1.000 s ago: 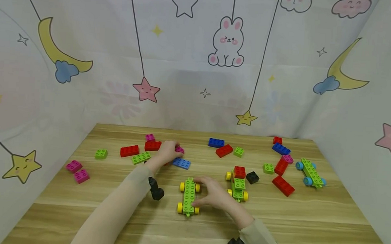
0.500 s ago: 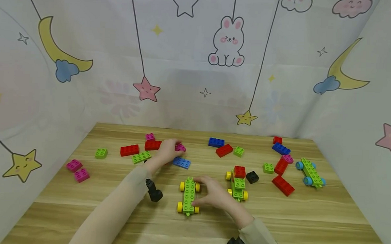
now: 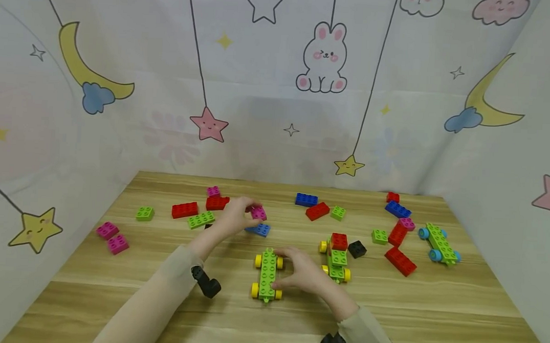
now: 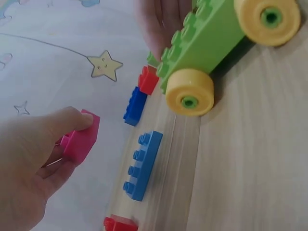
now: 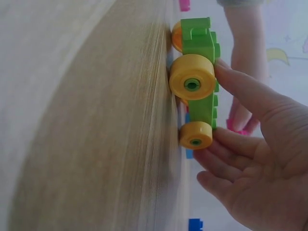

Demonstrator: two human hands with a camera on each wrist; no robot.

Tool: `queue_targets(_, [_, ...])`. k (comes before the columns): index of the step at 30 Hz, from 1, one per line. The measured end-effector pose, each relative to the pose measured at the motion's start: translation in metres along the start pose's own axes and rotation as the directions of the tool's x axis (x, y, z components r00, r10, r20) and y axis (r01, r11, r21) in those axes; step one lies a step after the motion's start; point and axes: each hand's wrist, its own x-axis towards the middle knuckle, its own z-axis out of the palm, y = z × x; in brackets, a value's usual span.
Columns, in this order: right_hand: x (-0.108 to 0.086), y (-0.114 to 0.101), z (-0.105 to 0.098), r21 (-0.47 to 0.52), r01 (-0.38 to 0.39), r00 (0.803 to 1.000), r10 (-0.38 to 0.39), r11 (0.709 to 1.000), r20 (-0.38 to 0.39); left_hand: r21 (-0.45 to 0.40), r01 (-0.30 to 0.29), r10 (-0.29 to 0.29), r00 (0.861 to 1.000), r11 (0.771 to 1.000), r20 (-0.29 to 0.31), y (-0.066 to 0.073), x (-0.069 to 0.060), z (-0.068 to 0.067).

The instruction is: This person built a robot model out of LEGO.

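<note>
My left hand [image 3: 236, 215] pinches a pink brick [image 4: 82, 137] between thumb and fingers, and the left wrist view shows it raised off the table. Just in front of that hand lies a light blue brick [image 3: 259, 229], partly covered by it in the head view. Closer to me stands a green toy car base [image 3: 268, 276] with yellow wheels and bare studs on top. My right hand [image 3: 305, 272] holds this base from its right side, the thumb [image 5: 245, 89] near one end and the fingers near the other.
Right of the right hand is another green car [image 3: 337, 261] with a red brick on it, beside a black brick [image 3: 356, 249]. A blue-wheeled green base [image 3: 440, 244] stands far right. Red bricks [image 3: 184, 210], pink bricks [image 3: 117, 244] and several others lie scattered.
The left hand has lifted the pink brick and drawn slightly back toward me, its wrist shifting down and left. The right hand and the car base have stayed in place.
</note>
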Motion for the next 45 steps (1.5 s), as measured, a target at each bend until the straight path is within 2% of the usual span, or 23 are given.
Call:
queue_targets(3, [0.000,0.001,0.000,0.000,0.009,1.000,-0.009,1.000,-0.003,0.016,-0.091,0.091,0.996,0.996,0.025,0.006,-0.010,-0.003])
queue_targets(6, [-0.001,0.001,0.000,0.000,0.015,1.000,-0.015,1.000,-0.007,0.018,-0.177,0.177,0.984,0.984,0.031,0.011,-0.019,-0.003])
queue_targets(8, [-0.001,0.000,-0.001,-0.001,0.025,1.000,-0.025,1.000,-0.009,0.013,-0.220,0.219,0.975,0.975,0.030,0.014,-0.025,-0.002])
queue_targets(11, [-0.001,0.000,-0.001,-0.003,0.036,0.999,-0.036,0.999,-0.013,-0.008,-0.246,0.246,0.968,0.969,0.042,0.018,-0.034,0.000])
queue_targets(19, [-0.001,-0.001,0.000,0.001,0.040,0.999,-0.040,0.999,-0.006,-0.014,-0.285,0.285,0.956,0.958,0.071,0.024,-0.052,0.006])
queue_targets(24, [-0.002,-0.001,0.000,0.002,0.020,1.000,-0.020,1.000,-0.009,-0.017,-0.290,0.289,0.948,0.957,0.130,0.023,-0.057,0.012])
queue_targets(29, [-0.002,0.000,0.000,0.006,0.010,1.000,-0.010,1.000,-0.010,-0.044,-0.271,0.275,0.947,0.962,0.169,0.024,-0.061,0.016])
queue_targets(39, [-0.002,0.000,0.000,0.012,0.002,1.000,-0.002,1.000,-0.010,-0.081,-0.296,0.306,0.932,0.952,0.193,0.021,-0.064,0.024])
queue_targets(45, [-0.002,0.000,0.000,0.023,0.005,1.000,-0.005,1.000,-0.010,-0.073,-0.288,0.297,0.934,0.955,0.196,0.019,-0.065,0.026])
